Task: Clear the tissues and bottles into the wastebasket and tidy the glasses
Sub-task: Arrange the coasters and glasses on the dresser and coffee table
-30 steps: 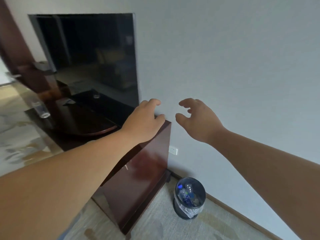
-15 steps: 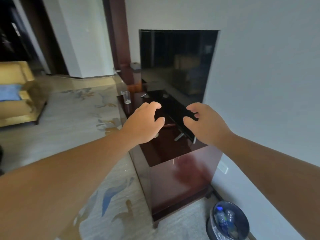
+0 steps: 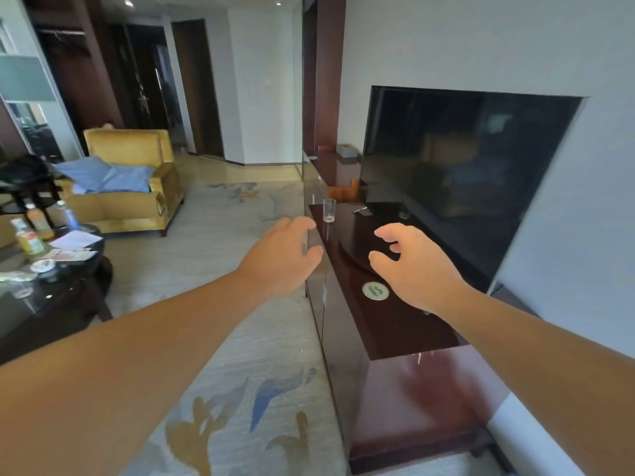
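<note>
A clear drinking glass (image 3: 329, 210) stands upright near the far front edge of the dark wooden TV cabinet (image 3: 395, 324). My left hand (image 3: 285, 255) hovers open beside the cabinet's front edge, short of the glass, holding nothing. My right hand (image 3: 412, 266) is open above the cabinet top, fingers curled, empty. Far left, a dark coffee table (image 3: 62, 286) carries bottles (image 3: 29, 237), papers (image 3: 74, 240) and what look like crumpled tissues (image 3: 17, 276). The wastebasket is out of view.
A large black TV (image 3: 464, 173) stands on the cabinet against the wall. A round white-green coaster (image 3: 375, 291) lies on the cabinet top. A yellow armchair (image 3: 134, 187) with blue cushions sits beyond the patterned carpet (image 3: 223, 372). A tissue box (image 3: 347, 150) sits on the far sideboard.
My view has swung left and up, away from the wastebasket, which has left the frame; the room, armchair and coffee table came into sight. Both hands stay raised, open and empty.
</note>
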A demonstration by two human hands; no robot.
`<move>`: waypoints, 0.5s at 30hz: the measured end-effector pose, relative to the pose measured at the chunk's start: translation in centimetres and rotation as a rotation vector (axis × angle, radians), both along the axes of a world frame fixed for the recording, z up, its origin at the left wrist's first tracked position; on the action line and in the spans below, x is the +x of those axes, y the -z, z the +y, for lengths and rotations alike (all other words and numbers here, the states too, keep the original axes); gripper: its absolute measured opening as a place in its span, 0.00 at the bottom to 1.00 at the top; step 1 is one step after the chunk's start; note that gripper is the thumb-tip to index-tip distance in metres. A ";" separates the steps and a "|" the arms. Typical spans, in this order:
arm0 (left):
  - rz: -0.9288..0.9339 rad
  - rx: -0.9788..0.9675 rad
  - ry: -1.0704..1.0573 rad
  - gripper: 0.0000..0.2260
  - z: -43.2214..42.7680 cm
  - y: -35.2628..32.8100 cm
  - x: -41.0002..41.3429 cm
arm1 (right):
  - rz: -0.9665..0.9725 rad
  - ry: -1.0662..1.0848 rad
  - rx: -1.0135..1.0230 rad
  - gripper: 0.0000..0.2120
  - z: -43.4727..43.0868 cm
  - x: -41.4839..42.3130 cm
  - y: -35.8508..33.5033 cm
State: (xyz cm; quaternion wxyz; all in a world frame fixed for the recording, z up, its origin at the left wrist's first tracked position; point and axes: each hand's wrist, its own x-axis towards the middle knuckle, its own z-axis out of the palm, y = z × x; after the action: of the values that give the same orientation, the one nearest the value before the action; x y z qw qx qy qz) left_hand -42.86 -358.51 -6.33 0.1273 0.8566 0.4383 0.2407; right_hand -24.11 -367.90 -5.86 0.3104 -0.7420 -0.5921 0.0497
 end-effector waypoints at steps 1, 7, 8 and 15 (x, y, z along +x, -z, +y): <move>0.002 0.002 0.005 0.21 0.8 0.1 -0.6 | -0.006 0.000 -0.005 0.21 0.7 -0.6 0.1; -0.011 -0.024 0.055 0.21 5.7 0.5 -3.0 | -0.037 0.042 -0.009 0.21 4.4 -3.2 -0.1; -0.007 -0.027 0.067 0.21 6.4 0.6 -3.1 | -0.038 0.053 -0.009 0.21 5.0 -3.5 -0.1; -0.006 -0.071 0.139 0.21 10.8 2.0 -2.8 | -0.026 0.123 -0.068 0.21 8.5 -4.0 1.4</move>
State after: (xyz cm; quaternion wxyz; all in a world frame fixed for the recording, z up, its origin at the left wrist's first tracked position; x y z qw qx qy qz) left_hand -45.62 -347.74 -8.36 0.1754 0.8791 0.3857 0.2183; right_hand -28.13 -359.42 -7.29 0.2797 -0.7877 -0.5473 0.0412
